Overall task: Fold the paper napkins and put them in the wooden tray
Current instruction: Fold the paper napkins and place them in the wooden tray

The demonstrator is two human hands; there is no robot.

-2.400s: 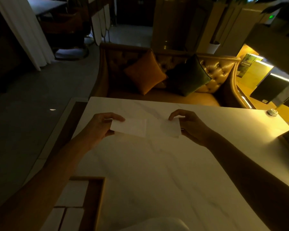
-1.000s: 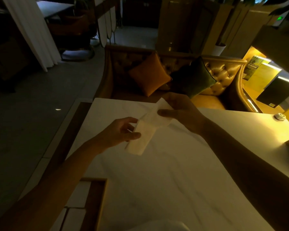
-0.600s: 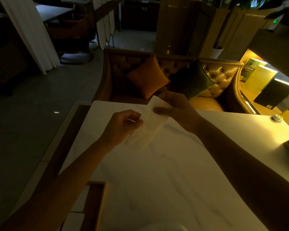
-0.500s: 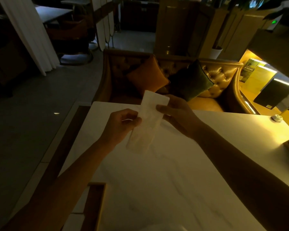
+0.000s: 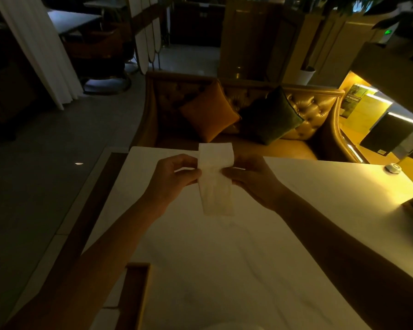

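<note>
Half a second on, you had turned the paper napkin [image 5: 215, 179] from a slant to nearly upright and brought both hands level at its middle. Your left hand [image 5: 177, 177] pinched the strip's left edge between thumb and fingers, and your right hand [image 5: 250, 178] pinched the right edge directly opposite, each grip closed on the napkin. You held the napkin as a long, narrow folded strip above the far part of the white worktop [image 5: 224, 270], its upper end curling over towards you above your fingers and its lower end hanging free; whether that end touched the worktop could not be told in the dim light. The wooden tray [image 5: 138, 289] sat at the near left edge of the worktop, well apart from the napkin and partly hidden by your left forearm, with pale folded napkins [image 5: 105, 317] lying inside it. Beyond the worktop stood a tufted sofa [image 5: 320, 110] carrying an orange cushion [image 5: 209, 110] and a dark green cushion [image 5: 271, 115] side by side. A small round white object [image 5: 394, 168] rested near the worktop's far right corner, in warm yellow light.
</note>
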